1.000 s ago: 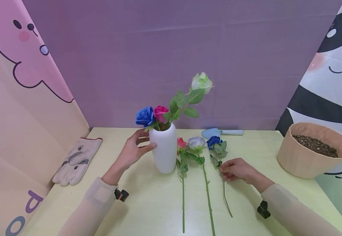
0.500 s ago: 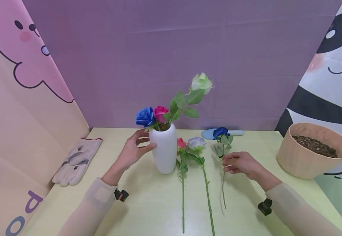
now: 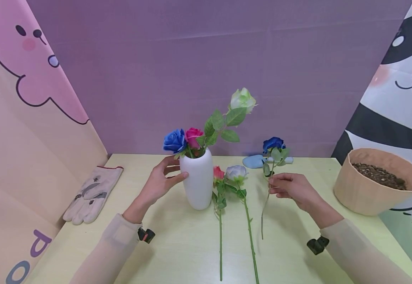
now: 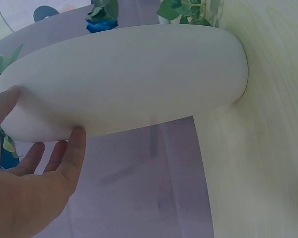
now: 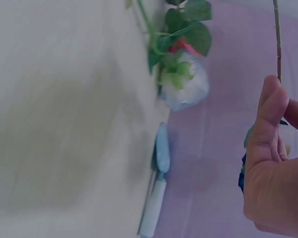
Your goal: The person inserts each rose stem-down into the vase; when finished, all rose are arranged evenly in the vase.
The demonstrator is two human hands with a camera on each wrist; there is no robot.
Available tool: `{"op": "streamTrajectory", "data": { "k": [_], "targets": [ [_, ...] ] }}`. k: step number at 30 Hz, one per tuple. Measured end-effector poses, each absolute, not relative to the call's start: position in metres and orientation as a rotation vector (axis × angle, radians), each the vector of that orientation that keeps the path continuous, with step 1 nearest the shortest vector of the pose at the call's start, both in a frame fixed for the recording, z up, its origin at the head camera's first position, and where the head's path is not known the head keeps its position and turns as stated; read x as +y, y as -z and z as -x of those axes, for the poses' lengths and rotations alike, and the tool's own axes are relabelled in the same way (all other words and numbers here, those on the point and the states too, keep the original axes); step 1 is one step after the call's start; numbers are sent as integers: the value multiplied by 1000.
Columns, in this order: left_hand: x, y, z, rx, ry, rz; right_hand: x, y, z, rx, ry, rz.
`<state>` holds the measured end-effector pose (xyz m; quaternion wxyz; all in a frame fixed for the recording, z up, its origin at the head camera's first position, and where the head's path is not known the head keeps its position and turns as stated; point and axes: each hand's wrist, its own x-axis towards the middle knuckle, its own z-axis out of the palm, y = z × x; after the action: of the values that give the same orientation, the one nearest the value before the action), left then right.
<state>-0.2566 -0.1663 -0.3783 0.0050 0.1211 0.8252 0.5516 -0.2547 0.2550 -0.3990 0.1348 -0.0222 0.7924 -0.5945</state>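
Note:
A white vase (image 3: 198, 181) stands upright on the table, holding a blue rose (image 3: 175, 141), a magenta rose (image 3: 193, 137) and a pale green-white flower (image 3: 243, 100). My left hand (image 3: 161, 179) grips the vase's upper left side, thumb in front and fingers behind; in the left wrist view the fingertips (image 4: 78, 133) touch its wall. Raised off the table, a dark blue rose (image 3: 273, 144) has its stem pinched by my right hand (image 3: 293, 189). Its stem end hangs down over the table. Between the hands lie a coral-red rose (image 3: 218, 172) and a pale lilac flower (image 3: 236, 172).
A light blue trowel (image 3: 253, 161) lies at the table's back edge, partly behind the raised rose. Fabric pot (image 3: 351, 189) with soil stands at the right. Work gloves (image 3: 94, 194) rest on the left edge. A purple cloth wall (image 3: 220, 59) closes off the back.
My right hand has lifted the dark blue rose off the table, moving it up and slightly right, and its stem has swung more upright. The left hand and vase have stayed put.

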Motion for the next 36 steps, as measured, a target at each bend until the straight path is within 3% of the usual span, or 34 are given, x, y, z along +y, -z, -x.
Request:
{"op": "streamTrajectory", "data": {
  "k": [23,36],
  "targets": [
    [-166,379,257,2583,-1731,-392,231,362,248,1909,2381,-59],
    [-166,379,257,2582,-1729,-386,206,340,246,1797,2630,20]
  ]
}}
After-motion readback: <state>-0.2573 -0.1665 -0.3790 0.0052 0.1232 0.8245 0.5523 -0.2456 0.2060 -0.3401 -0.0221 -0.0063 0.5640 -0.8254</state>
